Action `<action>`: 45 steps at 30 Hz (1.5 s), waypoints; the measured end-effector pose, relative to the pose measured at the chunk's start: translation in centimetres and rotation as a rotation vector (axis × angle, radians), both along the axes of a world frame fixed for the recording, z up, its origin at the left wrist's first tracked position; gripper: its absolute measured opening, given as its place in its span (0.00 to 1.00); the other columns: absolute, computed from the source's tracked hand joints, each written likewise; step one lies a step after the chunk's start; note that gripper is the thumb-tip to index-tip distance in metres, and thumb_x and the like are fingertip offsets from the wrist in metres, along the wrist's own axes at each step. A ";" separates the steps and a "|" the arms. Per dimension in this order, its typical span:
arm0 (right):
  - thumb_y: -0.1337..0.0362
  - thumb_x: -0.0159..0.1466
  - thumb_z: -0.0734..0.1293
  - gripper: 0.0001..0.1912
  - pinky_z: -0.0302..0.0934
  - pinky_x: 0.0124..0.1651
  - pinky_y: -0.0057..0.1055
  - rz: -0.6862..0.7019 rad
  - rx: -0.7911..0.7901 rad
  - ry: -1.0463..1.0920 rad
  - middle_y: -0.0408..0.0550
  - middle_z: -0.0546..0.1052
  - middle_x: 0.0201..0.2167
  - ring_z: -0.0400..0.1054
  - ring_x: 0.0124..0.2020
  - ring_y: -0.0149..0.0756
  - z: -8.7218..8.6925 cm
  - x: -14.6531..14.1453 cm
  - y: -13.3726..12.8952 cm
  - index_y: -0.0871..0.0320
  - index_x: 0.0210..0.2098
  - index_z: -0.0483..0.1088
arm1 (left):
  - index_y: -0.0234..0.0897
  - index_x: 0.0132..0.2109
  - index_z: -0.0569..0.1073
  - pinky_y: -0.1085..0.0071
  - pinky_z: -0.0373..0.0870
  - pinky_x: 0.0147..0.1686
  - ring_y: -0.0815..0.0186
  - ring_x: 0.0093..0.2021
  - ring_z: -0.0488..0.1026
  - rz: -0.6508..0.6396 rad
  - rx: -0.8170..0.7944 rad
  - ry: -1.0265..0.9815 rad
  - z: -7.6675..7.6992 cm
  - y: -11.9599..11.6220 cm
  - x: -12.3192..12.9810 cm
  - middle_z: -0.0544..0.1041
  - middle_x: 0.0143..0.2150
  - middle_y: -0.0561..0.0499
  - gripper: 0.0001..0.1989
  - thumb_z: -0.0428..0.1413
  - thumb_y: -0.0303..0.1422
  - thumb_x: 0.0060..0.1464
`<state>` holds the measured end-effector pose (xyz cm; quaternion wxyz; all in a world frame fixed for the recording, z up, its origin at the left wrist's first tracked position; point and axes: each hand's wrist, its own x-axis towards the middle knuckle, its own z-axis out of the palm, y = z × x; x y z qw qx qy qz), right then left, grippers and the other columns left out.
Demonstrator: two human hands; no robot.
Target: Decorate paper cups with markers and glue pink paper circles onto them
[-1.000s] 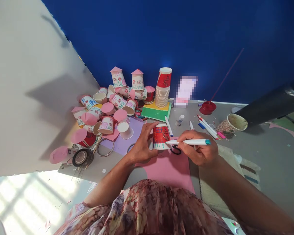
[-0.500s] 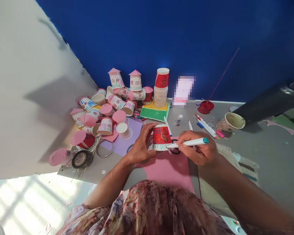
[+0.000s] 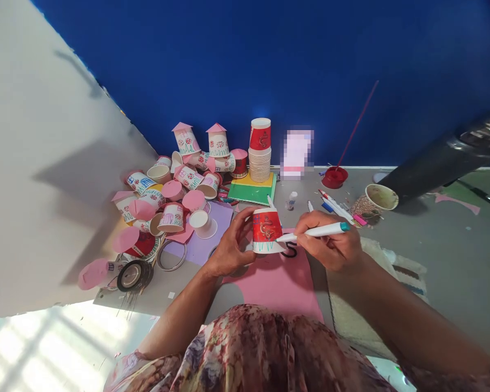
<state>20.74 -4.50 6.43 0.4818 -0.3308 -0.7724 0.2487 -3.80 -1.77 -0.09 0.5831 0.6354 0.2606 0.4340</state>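
We grip cup (image 3: 266, 228) in left hand (image 3: 231, 247), likely to steady it; right hand (image 3: 334, 245) pinches marker (image 3: 320, 231), tip angled at cup's side.

I see a blue wall (image 3: 228, 60) ahead, a red bowl (image 3: 335, 179) with a thin stick (image 3: 358, 124) slanting up, a patterned cup (image 3: 361, 204) beside a black tube (image 3: 435, 160), and a pale cloth (image 3: 347, 305) nearer me

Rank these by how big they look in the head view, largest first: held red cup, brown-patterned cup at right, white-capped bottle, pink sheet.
1. Pink sheet, though partly covered
2. Held red cup and brown-patterned cup: too alike to rank
3. White-capped bottle
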 end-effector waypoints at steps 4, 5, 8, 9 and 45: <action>0.70 0.67 0.64 0.07 0.56 0.25 0.29 -0.003 -0.005 0.021 0.42 0.75 0.24 0.63 0.20 0.29 0.1 0.0 0.0 0.55 0.33 0.71 | 0.49 0.68 0.63 0.54 0.63 0.69 0.50 0.70 0.65 -0.007 -0.024 -0.038 0.0 0.0 0.1 0.64 0.71 0.43 0.44 0.68 0.24 0.45; 0.70 0.67 0.65 0.07 0.56 0.25 0.29 -0.023 0.007 0.034 0.42 0.75 0.25 0.64 0.21 0.29 0.0 0.0 0.0 0.55 0.33 0.71 | 0.49 0.68 0.63 0.54 0.65 0.68 0.50 0.70 0.66 -0.008 -0.030 -0.052 0.0 0.1 0.2 0.64 0.71 0.44 0.44 0.69 0.25 0.46; 0.70 0.67 0.65 0.07 0.56 0.25 0.29 0.002 -0.007 0.054 0.41 0.75 0.25 0.65 0.21 0.29 -0.1 0.1 0.0 0.55 0.34 0.71 | 0.51 0.68 0.63 0.56 0.68 0.65 0.51 0.69 0.67 -0.014 -0.052 -0.082 0.0 0.1 0.3 0.65 0.71 0.44 0.44 0.71 0.27 0.46; 0.69 0.68 0.65 0.07 0.55 0.24 0.29 0.017 -0.029 0.061 0.41 0.74 0.24 0.65 0.21 0.29 -0.1 0.1 -0.1 0.54 0.33 0.71 | 0.51 0.68 0.64 0.56 0.68 0.65 0.50 0.69 0.67 -0.016 -0.060 -0.088 0.0 0.2 0.3 0.65 0.71 0.44 0.44 0.71 0.28 0.46; 0.51 0.49 0.84 0.51 0.72 0.44 0.40 -0.021 -0.194 -0.243 0.58 0.76 0.58 0.76 0.47 0.49 -1.7 -0.4 1.8 0.52 0.67 0.63 | 0.53 0.71 0.56 0.50 0.68 0.66 0.45 0.73 0.60 -0.042 -0.111 -0.074 0.5 -0.6 0.9 0.60 0.74 0.42 0.55 0.75 0.46 0.42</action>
